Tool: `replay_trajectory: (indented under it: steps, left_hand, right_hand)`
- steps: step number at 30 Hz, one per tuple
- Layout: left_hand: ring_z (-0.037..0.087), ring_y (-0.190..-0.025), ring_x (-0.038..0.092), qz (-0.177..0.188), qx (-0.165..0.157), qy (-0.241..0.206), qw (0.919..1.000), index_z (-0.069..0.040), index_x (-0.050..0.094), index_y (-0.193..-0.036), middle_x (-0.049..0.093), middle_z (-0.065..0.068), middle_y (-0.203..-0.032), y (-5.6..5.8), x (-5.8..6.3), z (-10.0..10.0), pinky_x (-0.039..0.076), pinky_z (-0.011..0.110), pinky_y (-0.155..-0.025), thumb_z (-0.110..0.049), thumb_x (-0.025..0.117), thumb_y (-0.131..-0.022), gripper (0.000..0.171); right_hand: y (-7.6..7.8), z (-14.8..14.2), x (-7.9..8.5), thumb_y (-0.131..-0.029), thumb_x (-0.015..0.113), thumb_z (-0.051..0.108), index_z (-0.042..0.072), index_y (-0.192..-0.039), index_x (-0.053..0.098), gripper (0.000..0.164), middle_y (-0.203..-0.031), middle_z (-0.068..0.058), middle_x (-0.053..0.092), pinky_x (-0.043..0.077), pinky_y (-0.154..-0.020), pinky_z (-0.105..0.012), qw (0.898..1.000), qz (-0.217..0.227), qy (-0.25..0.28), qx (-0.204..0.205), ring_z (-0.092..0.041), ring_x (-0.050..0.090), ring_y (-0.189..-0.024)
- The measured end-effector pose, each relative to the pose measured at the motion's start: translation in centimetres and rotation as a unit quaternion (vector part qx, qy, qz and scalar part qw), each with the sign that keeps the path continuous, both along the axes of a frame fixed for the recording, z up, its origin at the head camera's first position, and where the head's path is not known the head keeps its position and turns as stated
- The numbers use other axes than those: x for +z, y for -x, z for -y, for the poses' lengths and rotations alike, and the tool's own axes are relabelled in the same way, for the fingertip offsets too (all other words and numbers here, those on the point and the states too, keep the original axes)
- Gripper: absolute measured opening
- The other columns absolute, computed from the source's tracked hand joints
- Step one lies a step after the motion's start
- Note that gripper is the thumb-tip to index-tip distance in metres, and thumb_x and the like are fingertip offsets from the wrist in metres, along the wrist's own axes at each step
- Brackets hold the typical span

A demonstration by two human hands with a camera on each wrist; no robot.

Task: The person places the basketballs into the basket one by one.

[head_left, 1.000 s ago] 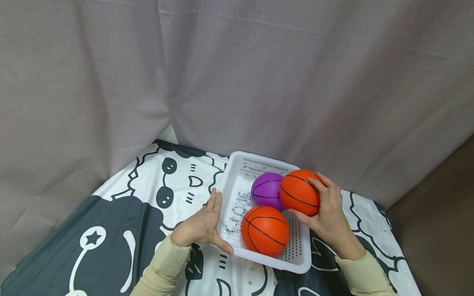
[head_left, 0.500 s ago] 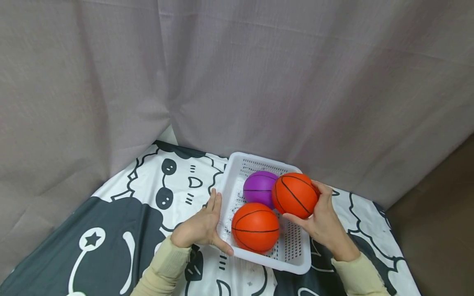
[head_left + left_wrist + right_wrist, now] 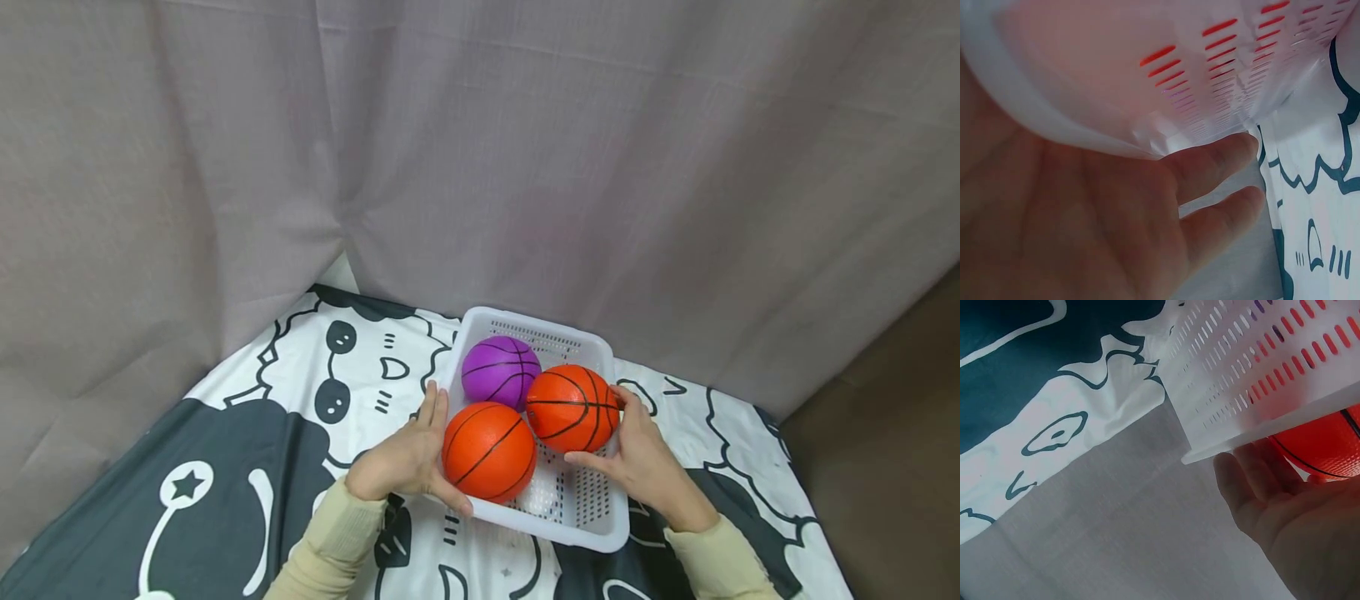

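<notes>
In the head view a white plastic basket [image 3: 558, 531] holds three toy basketballs. A purple ball [image 3: 500, 371] lies at the back left, one orange ball [image 3: 489, 452] in front of it, and a second orange ball [image 3: 573, 408] on the right. My right hand [image 3: 647, 461] holds that right-hand ball, fingers at its far right side and thumb at its near edge. My left hand [image 3: 408, 457] rests against the basket's left side with fingers straight and thumb spread along the near corner. The left wrist view shows its palm [image 3: 1110, 219] against the basket's outer wall [image 3: 1085, 81].
The basket stands on a black-and-white cartoon-print cloth [image 3: 225, 483]. Close behind it hangs a grey fabric curtain [image 3: 480, 167]. A brown surface [image 3: 885, 450] lies beyond the cloth at the right.
My right hand has moved left and toward me with the right orange ball, now lower in the basket. The purple and other orange balls have rolled left. My left hand stays put.
</notes>
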State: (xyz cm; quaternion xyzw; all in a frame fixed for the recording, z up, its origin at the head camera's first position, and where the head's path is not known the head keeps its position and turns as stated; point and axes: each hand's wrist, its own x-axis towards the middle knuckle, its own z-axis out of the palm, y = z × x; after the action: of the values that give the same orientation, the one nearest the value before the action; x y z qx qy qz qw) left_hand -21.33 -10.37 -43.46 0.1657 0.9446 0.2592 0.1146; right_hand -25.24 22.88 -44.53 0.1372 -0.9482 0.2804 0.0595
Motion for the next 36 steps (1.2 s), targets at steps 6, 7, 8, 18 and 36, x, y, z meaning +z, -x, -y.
replay_trajectory:
  steps: [6, 7, 8, 18, 36]
  left_hand:
    - [0.056, -0.130, 0.034, 0.002, 0.003, 0.001, 1.0000, 0.000, -0.004, -0.154, -0.016, 0.021, -0.159, 0.2, 0.2, -0.2, 0.036, 0.053, -0.106, -0.067, 0.087, -0.043, 0.158]
    - [0.055, -0.130, 0.034, 0.000, 0.002, 0.002, 1.0000, 0.001, -0.004, -0.154, -0.016, 0.021, -0.159, 0.2, 0.2, -0.2, 0.036, 0.053, -0.106, -0.067, 0.087, -0.044, 0.158]
    - [0.055, -0.130, 0.034, -0.001, 0.002, 0.003, 1.0000, 0.001, -0.003, -0.154, -0.016, 0.021, -0.159, 0.2, 0.2, -0.2, 0.036, 0.053, -0.106, -0.067, 0.087, -0.044, 0.158]
    - [0.054, -0.129, 0.036, -0.001, 0.004, 0.001, 1.0000, 0.001, -0.003, -0.154, -0.018, 0.020, -0.158, 0.2, 0.3, -0.1, 0.037, 0.054, -0.104, -0.067, 0.087, -0.044, 0.158]
    - [0.052, -0.133, 0.032, -0.006, -0.008, -0.008, 0.9999, 0.003, -0.003, -0.153, -0.019, 0.023, -0.157, 0.1, 0.1, -0.1, 0.033, 0.054, -0.107, -0.066, 0.087, -0.046, 0.156]
  right_hand:
    - [-0.1, -0.3, 0.3, -0.073, 0.072, 0.066, 0.002, -0.149, 0.017, 0.114, -0.140, -0.026, 0.037, 0.038, -0.097, -0.066, 1.000, -0.005, -0.014, 0.003, -0.041, 0.044, -0.120]
    - [-0.1, -0.4, 0.4, -0.077, 0.070, 0.064, 0.001, -0.148, 0.019, 0.108, -0.140, -0.026, 0.038, 0.039, -0.097, -0.065, 1.000, -0.010, -0.011, 0.006, -0.040, 0.045, -0.120]
    - [0.0, -0.5, 0.5, -0.081, 0.067, 0.061, 0.000, -0.147, 0.021, 0.100, -0.140, -0.026, 0.039, 0.039, -0.096, -0.065, 1.000, -0.015, -0.009, 0.010, -0.040, 0.047, -0.119]
    - [0.3, -0.5, 0.4, -0.092, 0.052, 0.060, 0.000, -0.136, 0.035, 0.076, -0.140, -0.025, 0.044, 0.035, -0.100, -0.065, 1.000, 0.013, 0.001, -0.003, -0.043, 0.042, -0.128]
    - [-0.3, -0.1, -1.4, -0.082, 0.062, 0.066, -0.005, -0.120, 0.050, 0.082, -0.153, -0.026, 0.021, 0.022, -0.102, -0.069, 0.997, -0.017, -0.065, -0.025, -0.044, 0.024, -0.134]
